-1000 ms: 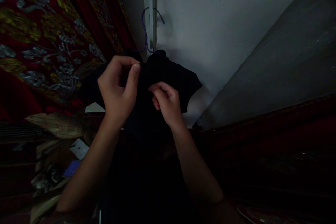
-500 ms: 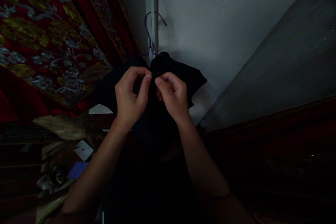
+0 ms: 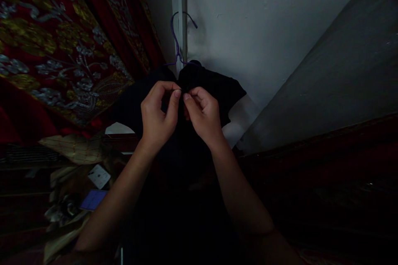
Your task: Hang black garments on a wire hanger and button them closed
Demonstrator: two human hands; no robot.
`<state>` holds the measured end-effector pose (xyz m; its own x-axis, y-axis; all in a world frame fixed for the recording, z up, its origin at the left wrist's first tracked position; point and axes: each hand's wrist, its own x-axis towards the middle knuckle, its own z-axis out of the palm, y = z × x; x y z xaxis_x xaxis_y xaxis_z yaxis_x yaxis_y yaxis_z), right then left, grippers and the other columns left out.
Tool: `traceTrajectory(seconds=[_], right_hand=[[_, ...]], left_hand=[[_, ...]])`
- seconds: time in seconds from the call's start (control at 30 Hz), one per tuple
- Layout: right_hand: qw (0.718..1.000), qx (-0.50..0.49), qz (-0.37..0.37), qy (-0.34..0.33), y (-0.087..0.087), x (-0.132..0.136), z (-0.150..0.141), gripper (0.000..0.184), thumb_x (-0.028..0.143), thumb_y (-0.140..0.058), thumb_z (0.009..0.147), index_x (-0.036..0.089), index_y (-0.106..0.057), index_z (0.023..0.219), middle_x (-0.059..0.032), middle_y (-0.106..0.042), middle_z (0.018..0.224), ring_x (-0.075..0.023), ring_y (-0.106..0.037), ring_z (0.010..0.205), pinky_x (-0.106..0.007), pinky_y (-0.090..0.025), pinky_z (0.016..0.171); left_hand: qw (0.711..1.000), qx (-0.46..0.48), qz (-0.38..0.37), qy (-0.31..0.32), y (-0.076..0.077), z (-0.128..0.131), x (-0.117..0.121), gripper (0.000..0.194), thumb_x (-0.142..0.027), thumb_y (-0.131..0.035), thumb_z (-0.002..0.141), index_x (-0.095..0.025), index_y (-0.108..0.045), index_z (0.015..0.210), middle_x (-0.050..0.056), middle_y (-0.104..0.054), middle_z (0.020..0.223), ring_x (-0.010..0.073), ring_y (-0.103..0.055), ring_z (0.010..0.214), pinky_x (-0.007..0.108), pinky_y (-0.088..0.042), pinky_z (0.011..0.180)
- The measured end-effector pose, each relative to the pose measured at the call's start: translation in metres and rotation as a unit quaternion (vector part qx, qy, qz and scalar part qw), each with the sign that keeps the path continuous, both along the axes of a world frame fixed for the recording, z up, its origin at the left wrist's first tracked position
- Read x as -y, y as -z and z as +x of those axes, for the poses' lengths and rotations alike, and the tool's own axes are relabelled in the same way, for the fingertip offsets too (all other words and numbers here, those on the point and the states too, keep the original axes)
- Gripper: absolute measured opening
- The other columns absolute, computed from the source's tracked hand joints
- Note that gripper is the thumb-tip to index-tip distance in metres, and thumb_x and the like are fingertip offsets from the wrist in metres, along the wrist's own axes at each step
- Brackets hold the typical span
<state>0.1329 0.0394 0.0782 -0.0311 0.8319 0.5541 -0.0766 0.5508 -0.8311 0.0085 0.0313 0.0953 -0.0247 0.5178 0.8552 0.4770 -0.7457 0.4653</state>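
A dark short-sleeved shirt (image 3: 217, 85) hangs on a thin purple hanger (image 3: 177, 43), whose hook loops round a narrow pale upright. Just below the collar, my left hand (image 3: 160, 109) pinches the shirt's front between thumb and forefinger. Close beside it, my right hand (image 3: 203, 112) also pinches the cloth, its other fingers curled inward. The fingertips of both hands almost meet at the front opening. Whether a button lies between them is too dark to tell. The lower part of the shirt fades into shadow.
A red curtain with gold and silver embroidery (image 3: 83, 66) hangs at the left. Below it, a pale phone (image 3: 99, 176) and a blue-purple flat object (image 3: 93, 200) lie on a cluttered surface. A pale wall (image 3: 242, 20) rises behind the shirt.
My left hand has shifted slightly right and down, closer to my right hand. Both hands keep pinching the shirt, which hangs in nearly the same place.
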Motion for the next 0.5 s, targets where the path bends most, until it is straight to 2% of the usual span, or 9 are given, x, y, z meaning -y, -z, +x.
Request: traceTrajectory(seconds=[0.07,0.2,0.27,0.4,0.47,0.5], right_hand=[[1.0,0.014,0.005,0.007,0.001,0.0,-0.002,0.023,0.039,-0.061,0.095,0.022,-0.053,0.082,0.0048,-0.052,0.065,-0.01,-0.051,0.056,-0.023,-0.04,0.052],[0.998,0.018,0.048,0.025,0.003,-0.004,-0.006,0.009,0.028,-0.059,0.095,0.021,-0.057,0.088,-0.0002,-0.063,0.078,-0.014,-0.063,0.072,-0.027,-0.049,0.068],[0.997,0.051,0.028,0.04,0.009,-0.011,-0.005,0.006,0.024,-0.058,0.092,0.02,-0.06,0.089,-0.0017,-0.066,0.079,-0.0155,-0.064,0.073,-0.028,-0.048,0.068],[0.972,0.191,-0.094,0.097,0.043,-0.023,0.002,0.012,0.02,-0.062,0.084,0.019,-0.062,0.072,-0.0015,-0.063,0.066,-0.0158,-0.059,0.063,-0.028,-0.04,0.06],[0.962,0.209,-0.15,0.092,0.063,-0.022,0.007,0.015,0.022,-0.061,0.084,0.019,-0.061,0.069,-0.0006,-0.061,0.063,-0.0151,-0.057,0.059,-0.027,-0.038,0.058],[0.962,0.198,-0.168,0.079,0.072,-0.018,0.009,0.015,0.024,-0.061,0.084,0.019,-0.061,0.07,-0.0004,-0.061,0.063,-0.015,-0.057,0.059,-0.027,-0.038,0.058]], left_hand=[[1.0,-0.008,0.014,-0.017,0.002,-0.001,-0.002,0.015,-0.031,-0.054,0.101,-0.019,-0.062,0.096,0.004,-0.066,0.09,0.0158,-0.063,0.085,0.028,-0.049,0.078],[0.998,-0.008,0.03,-0.05,0.006,-0.002,-0.003,0.015,-0.03,-0.054,0.101,-0.019,-0.063,0.097,0.004,-0.066,0.09,0.0163,-0.063,0.086,0.029,-0.048,0.08],[0.997,-0.003,0.041,-0.058,0.005,0.0,-0.002,0.015,-0.03,-0.055,0.101,-0.019,-0.063,0.096,0.003,-0.065,0.09,0.0161,-0.062,0.086,0.029,-0.047,0.081],[0.989,0.08,0.1,-0.072,-0.015,-0.009,-0.005,0.016,-0.03,-0.057,0.1,-0.018,-0.063,0.093,0.001,-0.06,0.088,0.0143,-0.059,0.086,0.029,-0.045,0.082],[0.976,0.146,0.138,-0.078,-0.024,-0.031,-0.013,0.013,-0.025,-0.059,0.099,-0.016,-0.063,0.091,0.001,-0.057,0.086,0.0128,-0.056,0.084,0.029,-0.044,0.08],[0.974,0.168,0.135,-0.07,-0.026,-0.047,-0.019,0.011,-0.023,-0.059,0.098,-0.015,-0.063,0.091,0.001,-0.055,0.085,0.0117,-0.054,0.082,0.028,-0.043,0.079]])
